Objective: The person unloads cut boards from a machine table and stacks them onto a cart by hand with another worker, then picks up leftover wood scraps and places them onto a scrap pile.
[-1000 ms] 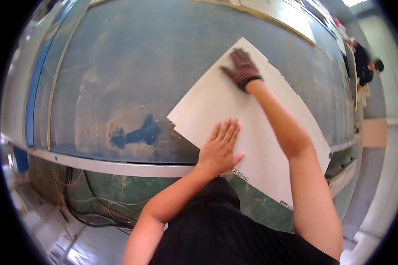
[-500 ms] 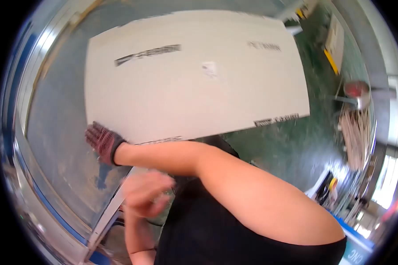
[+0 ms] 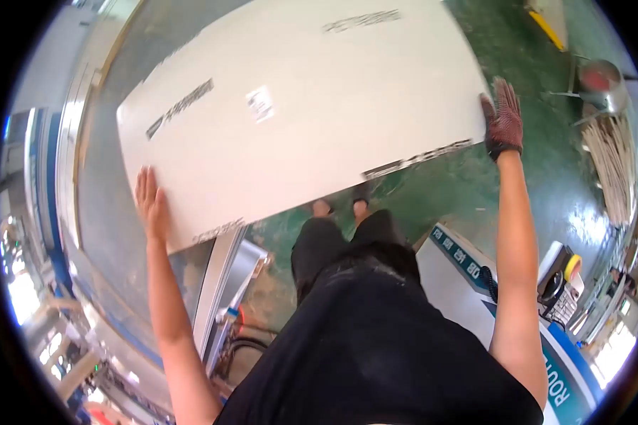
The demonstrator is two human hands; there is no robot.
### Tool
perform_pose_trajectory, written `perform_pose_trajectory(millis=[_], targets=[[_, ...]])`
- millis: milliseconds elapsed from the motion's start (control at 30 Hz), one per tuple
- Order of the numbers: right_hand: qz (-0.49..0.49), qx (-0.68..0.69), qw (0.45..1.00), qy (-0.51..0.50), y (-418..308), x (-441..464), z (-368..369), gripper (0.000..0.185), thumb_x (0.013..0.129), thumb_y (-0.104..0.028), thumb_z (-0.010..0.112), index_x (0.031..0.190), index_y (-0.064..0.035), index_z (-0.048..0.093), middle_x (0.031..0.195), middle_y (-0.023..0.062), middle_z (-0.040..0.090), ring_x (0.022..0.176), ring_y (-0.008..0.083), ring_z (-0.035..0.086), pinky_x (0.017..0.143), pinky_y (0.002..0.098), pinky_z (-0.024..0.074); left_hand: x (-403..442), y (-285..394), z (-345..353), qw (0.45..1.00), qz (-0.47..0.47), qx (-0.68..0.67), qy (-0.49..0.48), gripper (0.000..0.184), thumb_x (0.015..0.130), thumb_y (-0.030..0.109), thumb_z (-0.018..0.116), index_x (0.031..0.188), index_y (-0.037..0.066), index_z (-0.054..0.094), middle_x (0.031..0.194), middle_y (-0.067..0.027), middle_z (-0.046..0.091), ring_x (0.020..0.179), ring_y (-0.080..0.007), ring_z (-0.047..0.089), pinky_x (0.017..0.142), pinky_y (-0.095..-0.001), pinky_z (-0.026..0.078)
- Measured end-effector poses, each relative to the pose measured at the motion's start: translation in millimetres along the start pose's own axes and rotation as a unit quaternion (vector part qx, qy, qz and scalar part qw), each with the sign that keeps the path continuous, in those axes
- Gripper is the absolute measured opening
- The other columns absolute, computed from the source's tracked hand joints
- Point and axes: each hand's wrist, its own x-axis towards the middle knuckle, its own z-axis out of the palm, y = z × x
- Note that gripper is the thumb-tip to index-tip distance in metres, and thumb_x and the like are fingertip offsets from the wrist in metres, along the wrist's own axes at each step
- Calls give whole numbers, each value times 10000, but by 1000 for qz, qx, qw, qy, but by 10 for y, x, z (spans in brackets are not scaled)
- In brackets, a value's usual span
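White board is lying partly over the table, its other end projecting above green floor. Remotely, I'm noting the left hand resting flat on one end, the gloved right hand meeting the opposite edge, fingers extended. I'm judging that overhang could cause tipping if either ungripped palm slips.

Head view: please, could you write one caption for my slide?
Bare left hand and gloved right hand at opposite ends of a white printed board.
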Motion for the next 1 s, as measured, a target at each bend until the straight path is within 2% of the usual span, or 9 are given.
perform_pose_trajectory(millis=[67,167,233,333,467,600,667,800,1000], targets=[[102,-256,961,-32,958,47,-14,958,975,-736,460,1569,12,389,1625,237,391,1525,381,339,1281,477,220,44,31,111,999,-6,-37,11,557,1093,324,427,1591,76,432,1677,-149,356,1567,-310,277,1284,-440,171],[170,-99,980,16,928,-120,-348,1009,964,-765,451,1573,35,365,1632,253,370,1528,393,332,1271,480,244,59,-8,144,999,-34,-8,2,588,1089,361,446,1600,73,410,1684,-154,338,1570,-328,273,1285,-457,159],[110,-10,994,-16,416,-265,-409,1037,945,-782,476,1564,44,375,1621,258,388,1515,410,350,1267,484,252,388,335,211,998,-9,-63,29,584,1081,342,472,1596,73,415,1682,-164,338,1567,-336,278,1280,-464,179],[66,-59,981,-170,-513,-326,-421,1222,857,-875,492,1576,93,293,1638,312,311,1537,423,295,1280,467,223,1104,1484,98,993,81,-77,50,585,1049,276,553,1583,69,432,1675,-187,332,1551,-372,298,1259,-478,250],[160,-45,960,-223,-797,105,-391,1273,843,-896,477,1584,112,243,1664,296,259,1559,406,244,1289,445,207,1860,2931,263,998,41,-25,-45,740,1051,498,507,1647,114,291,1711,-162,262,1597,-361,182,1293,-521,102],[187,64,940,-278,-755,956,-247,1254,828,-883,523,1569,101,286,1611,300,365,1496,400,381,1236,426,330,1991,3436,139,995,76,-55,-34,754,1011,563,542,1632,175,359,1716,-122,266,1603,-308,175,1304,-478,96],[89,97,964,-230,-661,1519,105,1227,829,-866,549,1560,90,310,1585,293,414,1451,407,444,1204,423,377,2045,3436,97,994,83,-56,-52,776,982,564,580,1624,177,377,1719,-105,266,1602,-295,184,1307,-465,100],[-97,259,953,-121,-708,2862,786,1192,875,-830,540,1605,62,233,1653,291,292,1543,408,283,1258,429,273,2131,3460,174,994,87,-44,-51,782,967,552,593,1617,165,395,1707,-108,301,1590,-308,233,1301,-473,134],[-316,226,921,-39,-796,3661,1016,1130,927,-742,555,1607,88,199,1657,320,244,1556,450,214,1283,469,193,2233,3591,245,997,65,-32,-40,700,990,514,568,1577,145,467,1670,-114,378,1566,-314,302,1291,-480,177]])
